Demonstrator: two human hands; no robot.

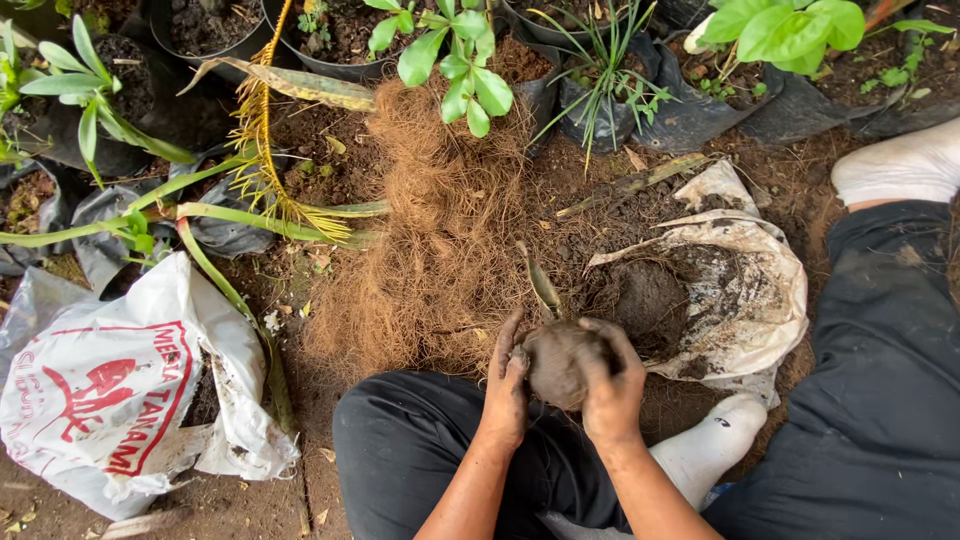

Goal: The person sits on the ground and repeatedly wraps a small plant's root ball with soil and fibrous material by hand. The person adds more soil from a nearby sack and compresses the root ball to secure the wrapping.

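Head view showed one soil ball (556,362) above the lap, clasped between two hands: left hand (505,390) and right hand (612,385) both closed around it, beside two white bags (120,400).

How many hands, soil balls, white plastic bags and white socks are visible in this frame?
Hands: 2, the left hand and right hand, both wrapped around the ball.
Soil ball: 1, held in their grip.
White plastic bags: 2, a printed bag at left and a soil-filled bag at right.
White socks: 2, one sock near the hands, another sock at far right.
Total: 7
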